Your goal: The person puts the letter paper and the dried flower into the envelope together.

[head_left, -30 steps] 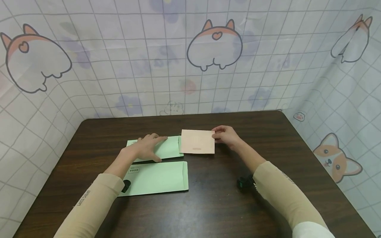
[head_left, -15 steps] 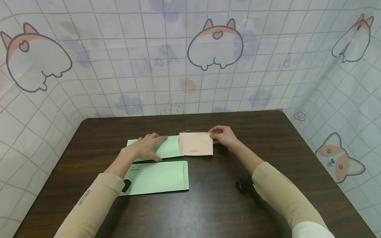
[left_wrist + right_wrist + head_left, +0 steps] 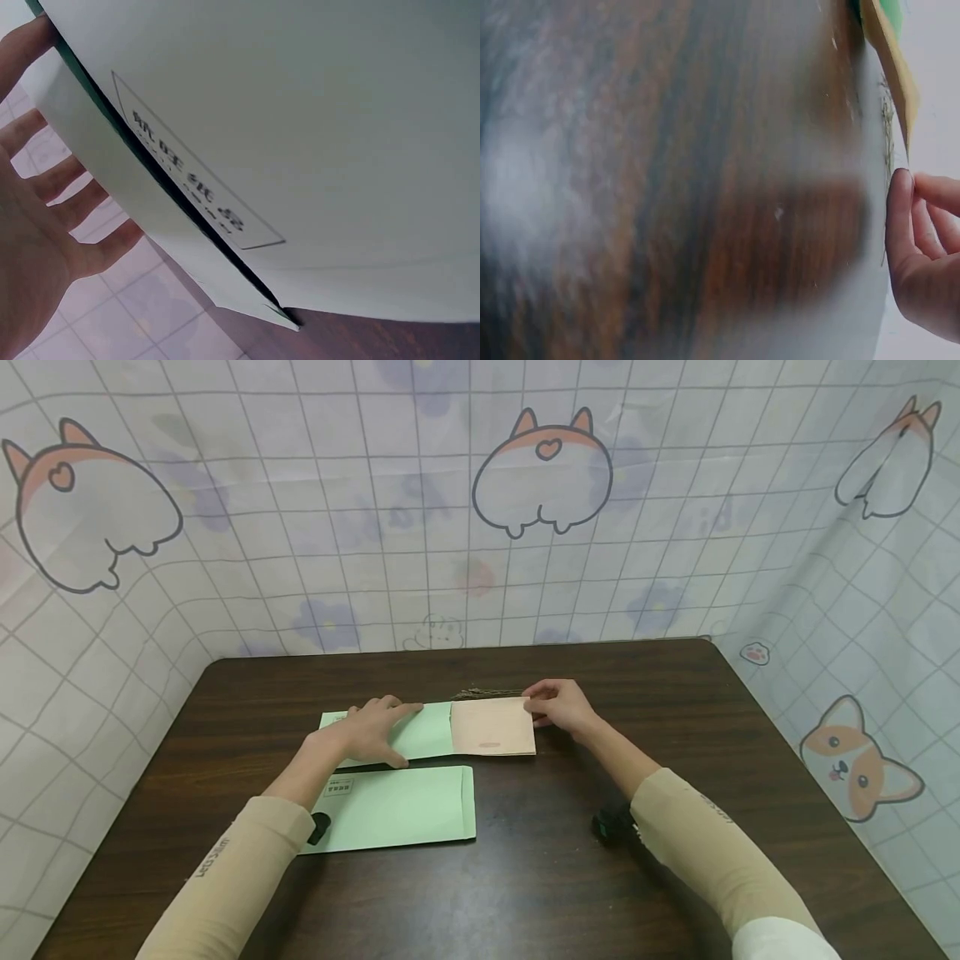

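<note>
1. Left hand (image 3: 367,733): we see it laid across the far green envelope (image 3: 427,731), fingers spread, thumb reaching toward the near edge.
2. Right hand (image 3: 562,703): thumb and fingers pinch the peach card (image 3: 492,727) at the far part of its right edge.
3. The card sits at the right end of the far envelope, its left edge meeting the envelope's mouth. We cannot tell whether any of it is inside. A small oval mark shows near its near edge.
4. Dried stems (image 3: 489,693) just beyond the card's far edge, partly hidden by it.
5. Near green envelope (image 3: 405,810): flat, left of centre, flap at its right end, printed box toward the far left corner. Its contents, if any, are hidden from us.
6. Under everything, a dark wood-grain table (image 3: 525,893); beyond, a gridded cloth (image 3: 420,552) with cartoon dogs.
</note>
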Demonstrator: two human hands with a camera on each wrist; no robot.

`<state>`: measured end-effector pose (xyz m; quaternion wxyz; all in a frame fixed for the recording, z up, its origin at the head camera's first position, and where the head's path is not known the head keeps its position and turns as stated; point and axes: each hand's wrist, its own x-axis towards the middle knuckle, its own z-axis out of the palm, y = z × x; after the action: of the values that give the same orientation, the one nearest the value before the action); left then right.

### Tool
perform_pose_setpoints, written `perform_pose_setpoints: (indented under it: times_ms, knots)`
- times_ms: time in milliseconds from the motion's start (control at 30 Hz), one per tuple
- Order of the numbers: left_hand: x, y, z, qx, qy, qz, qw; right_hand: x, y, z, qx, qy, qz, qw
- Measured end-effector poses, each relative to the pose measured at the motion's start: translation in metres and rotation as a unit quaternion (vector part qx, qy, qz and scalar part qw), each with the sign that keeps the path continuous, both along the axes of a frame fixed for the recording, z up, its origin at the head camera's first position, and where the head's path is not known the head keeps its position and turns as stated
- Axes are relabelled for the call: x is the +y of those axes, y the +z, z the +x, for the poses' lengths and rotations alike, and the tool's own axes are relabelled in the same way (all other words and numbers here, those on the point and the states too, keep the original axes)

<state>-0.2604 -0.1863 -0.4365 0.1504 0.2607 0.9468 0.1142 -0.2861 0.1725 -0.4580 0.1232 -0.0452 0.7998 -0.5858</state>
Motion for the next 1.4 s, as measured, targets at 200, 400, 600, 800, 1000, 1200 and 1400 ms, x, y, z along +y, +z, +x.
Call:
perform_pose_setpoints:
  times_ms: [200,400,600,800,1000,1200,1400]
  knots:
    - [0.0,0.0,0.001,0.0,-0.001,0.005,1.0,-0.009,-0.002,0.0,0.0,-0.014,-0.009,1.0]
    - [0.0,-0.001,0.0,-0.001,-0.005,0.006,1.0,-0.016,-0.003,-0.001,0.003,-0.011,-0.018,1.0]
    - [0.0,0.0,0.0,-0.002,-0.004,0.007,1.0,-0.021,-0.001,0.0,-0.012,-0.001,-0.036,0.999]
    - [0.0,0.001,0.002,-0.001,-0.004,0.008,1.0,-0.026,-0.003,-0.001,-0.023,0.008,-0.051,0.998]
    - [0.0,0.001,0.002,-0.004,-0.003,0.01,0.9999,-0.032,-0.005,-0.001,-0.03,0.023,-0.058,0.998]
    - [0.0,0.001,0.003,-0.003,-0.003,0.013,0.9999,-0.038,-0.004,0.0,-0.034,0.021,-0.064,0.997]
    - [0.0,0.001,0.002,-0.003,-0.004,0.014,0.9999,-0.043,-0.003,0.002,-0.044,0.021,-0.07,0.996]
